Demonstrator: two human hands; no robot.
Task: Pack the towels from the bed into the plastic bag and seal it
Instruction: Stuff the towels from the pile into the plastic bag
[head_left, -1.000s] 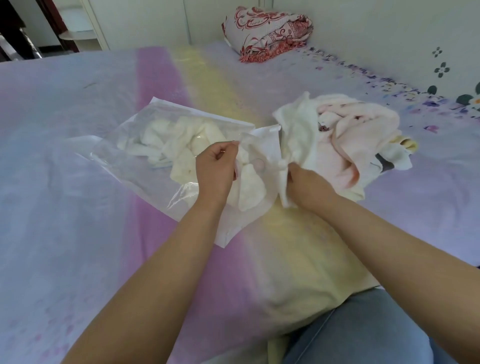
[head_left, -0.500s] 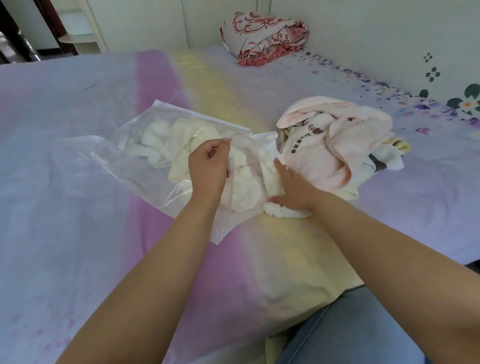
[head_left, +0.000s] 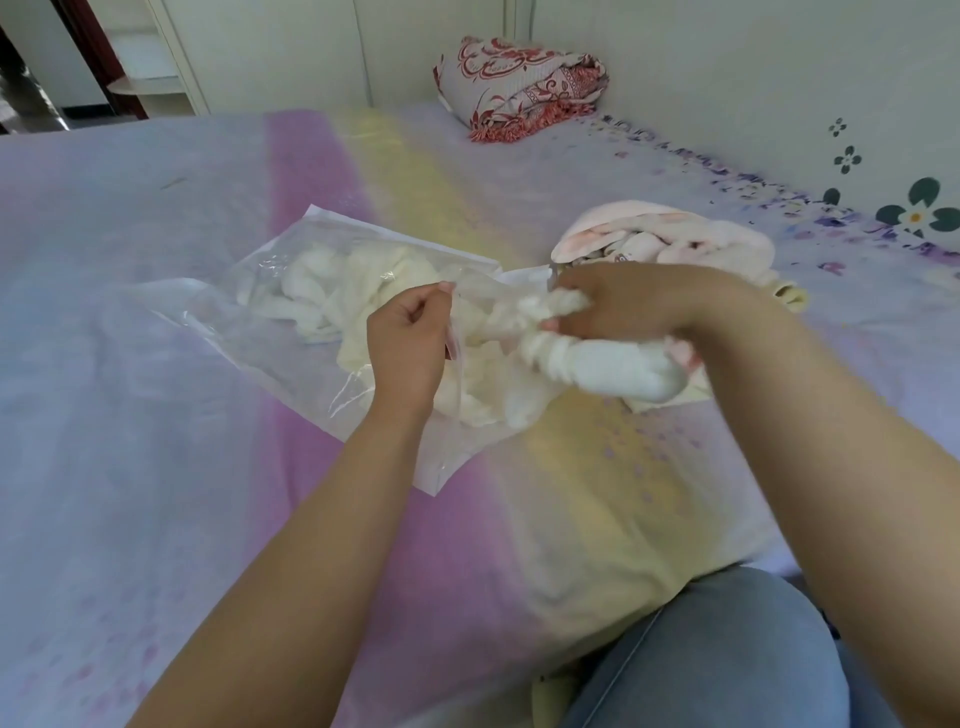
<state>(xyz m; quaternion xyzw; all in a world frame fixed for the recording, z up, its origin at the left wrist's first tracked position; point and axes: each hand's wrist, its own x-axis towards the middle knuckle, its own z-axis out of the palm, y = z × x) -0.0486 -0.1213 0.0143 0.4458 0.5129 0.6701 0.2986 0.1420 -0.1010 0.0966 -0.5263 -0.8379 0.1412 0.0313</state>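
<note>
In the head view, the plastic bag (head_left: 291, 312) lies flat on the bed (head_left: 156, 467) and already contains some white towels (head_left: 353, 291). The left hand (head_left: 408, 345) is closed and pinches the upper edge of the bag mouth to hold it open. The right hand (head_left: 631, 301) grips a rolled white towel (head_left: 613, 366) just at the opening. Behind it, a pink towel pile (head_left: 675, 234) waits on the bed. I judge the packing is partly done; the pile and the sealing remain.
</note>
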